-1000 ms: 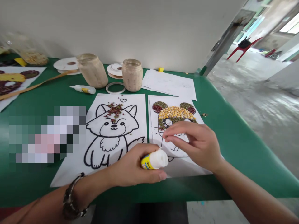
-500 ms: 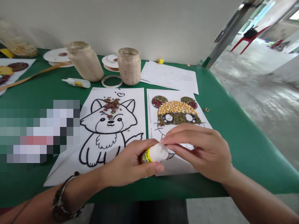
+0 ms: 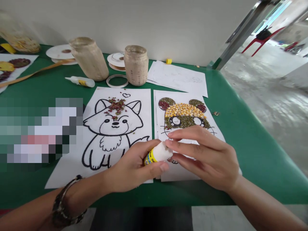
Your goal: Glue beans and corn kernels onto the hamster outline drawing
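Note:
My left hand [image 3: 134, 166] is closed round a white glue bottle [image 3: 160, 153] with a yellow label, tilted with its top end toward the right. At that end are the fingertips of my right hand [image 3: 207, 157], thumb and a finger on either side of it, another finger raised. The nozzle is hidden. Below the left hand lies a paper with a fox drawing [image 3: 115, 134]; loose red and green beans [image 3: 117, 106] cluster on its forehead. Under the right hand, a mouse drawing [image 3: 185, 120] is partly filled with yellow corn kernels [image 3: 185, 110], green beans and red beans.
Behind the drawings stand two cloudy jars [image 3: 136, 65], [image 3: 90, 59] on the green table [image 3: 255, 166]. Nearby lie another glue bottle [image 3: 80, 81], a tape ring [image 3: 117, 81], ribbon spools [image 3: 59, 53], white papers [image 3: 178, 77] and a yellow cap [image 3: 168, 61]. A blurred-out object [image 3: 48, 128] lies left.
My right fingers have gone from a tight pinch at the bottle's tip to a wider spread round its end, one finger lifted. The view has shifted slightly.

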`<state>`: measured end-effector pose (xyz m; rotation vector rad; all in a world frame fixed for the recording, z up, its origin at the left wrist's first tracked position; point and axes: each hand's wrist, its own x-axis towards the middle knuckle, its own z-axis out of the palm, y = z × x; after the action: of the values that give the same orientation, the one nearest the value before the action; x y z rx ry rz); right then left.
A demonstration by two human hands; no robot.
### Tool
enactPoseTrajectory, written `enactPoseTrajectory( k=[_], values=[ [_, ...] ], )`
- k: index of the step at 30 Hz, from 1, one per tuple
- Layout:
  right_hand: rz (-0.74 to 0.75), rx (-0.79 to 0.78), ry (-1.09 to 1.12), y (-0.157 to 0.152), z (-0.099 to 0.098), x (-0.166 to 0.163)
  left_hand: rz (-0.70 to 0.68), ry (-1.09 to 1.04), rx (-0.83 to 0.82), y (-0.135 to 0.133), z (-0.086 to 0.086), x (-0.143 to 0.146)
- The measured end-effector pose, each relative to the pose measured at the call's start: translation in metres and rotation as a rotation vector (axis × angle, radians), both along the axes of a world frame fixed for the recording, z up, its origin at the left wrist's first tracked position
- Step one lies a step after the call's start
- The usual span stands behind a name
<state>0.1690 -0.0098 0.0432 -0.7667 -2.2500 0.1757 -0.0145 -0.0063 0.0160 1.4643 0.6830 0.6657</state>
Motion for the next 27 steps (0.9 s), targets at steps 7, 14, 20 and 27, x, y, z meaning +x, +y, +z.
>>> enactPoseTrajectory(
  k=[7, 14, 20, 27],
  values=[
    [-0.019, -0.017, 0.054, -0.0013, -0.0035, -0.0050, -0.006, -0.017, 0.012, 0.0003, 0.0011, 0.0002],
    [-0.048, -0.023, 0.090, -0.0038, -0.0038, -0.0073, 0.020, 0.048, 0.050, -0.0017, 0.0015, -0.0004],
    [-0.045, -0.019, 0.115, -0.0051, -0.0048, -0.0085, 0.064, 0.073, 0.092, -0.0028, 0.0016, 0.0009],
    [-0.042, -0.025, 0.132, -0.0062, -0.0081, -0.0067, 0.072, 0.073, 0.071, -0.0030, 0.0023, 0.0010]
  ],
)
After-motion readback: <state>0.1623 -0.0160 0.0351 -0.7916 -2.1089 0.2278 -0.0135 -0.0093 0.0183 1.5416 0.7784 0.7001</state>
